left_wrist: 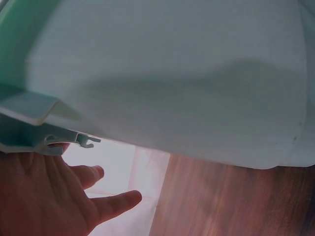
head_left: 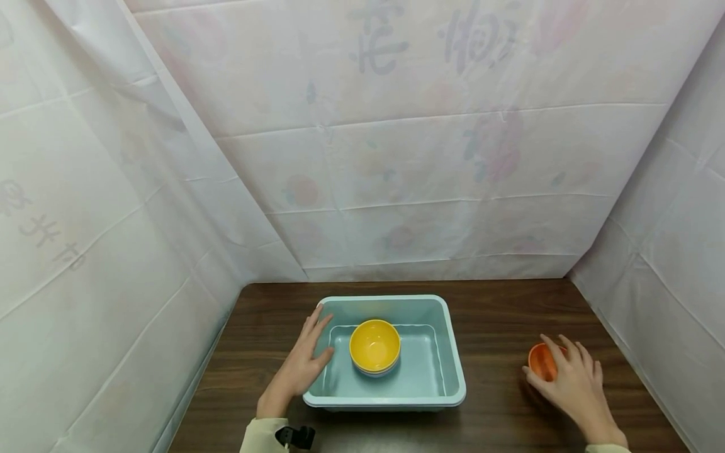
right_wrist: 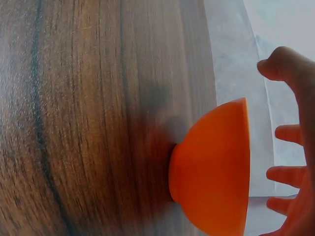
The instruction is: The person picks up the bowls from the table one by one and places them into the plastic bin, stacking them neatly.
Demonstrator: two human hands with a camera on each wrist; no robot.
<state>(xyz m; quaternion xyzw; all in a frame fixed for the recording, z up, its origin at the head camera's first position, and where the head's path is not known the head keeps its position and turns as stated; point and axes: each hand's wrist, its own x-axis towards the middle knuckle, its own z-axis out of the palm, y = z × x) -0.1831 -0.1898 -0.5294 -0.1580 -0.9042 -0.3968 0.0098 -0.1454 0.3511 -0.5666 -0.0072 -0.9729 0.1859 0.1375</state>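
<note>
A teal plastic tub [head_left: 447, 352] stands on the dark wooden table [head_left: 498, 314]. Inside it a yellow bowl [head_left: 374, 343] is stacked on a paler bowl [head_left: 375, 372]. My left hand [head_left: 303, 365] lies flat against the tub's left rim with straight fingers; in the left wrist view the left hand [left_wrist: 54, 196] shows under the tub's lip [left_wrist: 44, 110]. At the right, a small orange bowl [head_left: 540, 363] sits upright on the table. My right hand [head_left: 572, 384] is cupped over it. In the right wrist view the spread fingers [right_wrist: 290, 132] stand just off the orange bowl [right_wrist: 216, 172].
White sheeting [head_left: 396, 157] walls the table at the back and on both sides. Bare wood lies between the tub and the orange bowl. The table's front edge is out of view.
</note>
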